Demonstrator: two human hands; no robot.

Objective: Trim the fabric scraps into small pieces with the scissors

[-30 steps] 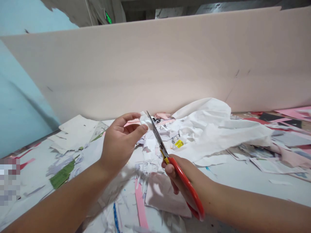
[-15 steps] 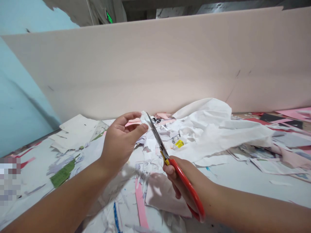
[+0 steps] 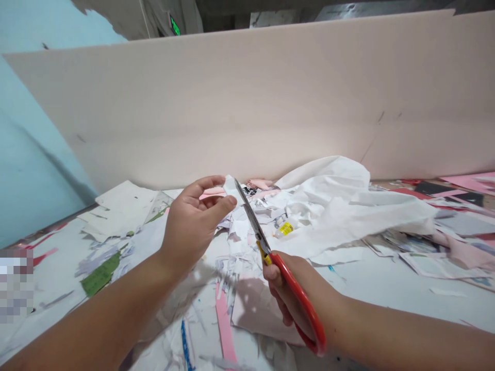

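Note:
Between thumb and fingers, my left hand (image 3: 195, 214) pinches a small piece of white paper (image 3: 231, 186) above the scrap-covered table. My right hand (image 3: 292, 286) grips a pair of scissors (image 3: 299, 296) with red handles and metal blades. The blades point up and away, and their tips lie against the paper's right edge. They look nearly closed; whether paper sits between them I cannot tell. Behind the scissors lies a small clear bottle with a yellow label (image 3: 286, 229), among paper shreds.
Large crumpled white sheets (image 3: 340, 211) lie right of centre. Pink strips (image 3: 224, 324), a green scrap (image 3: 101, 275) and white card pieces (image 3: 126, 206) are strewn over the white table (image 3: 371, 299). A pale upright panel (image 3: 240, 108) closes off the back; a blue wall (image 3: 31, 154) stands left.
The scissors and my right hand have shifted very slightly, with the blades closing a little. The paper has tilted a bit in my left hand, which stays almost in place.

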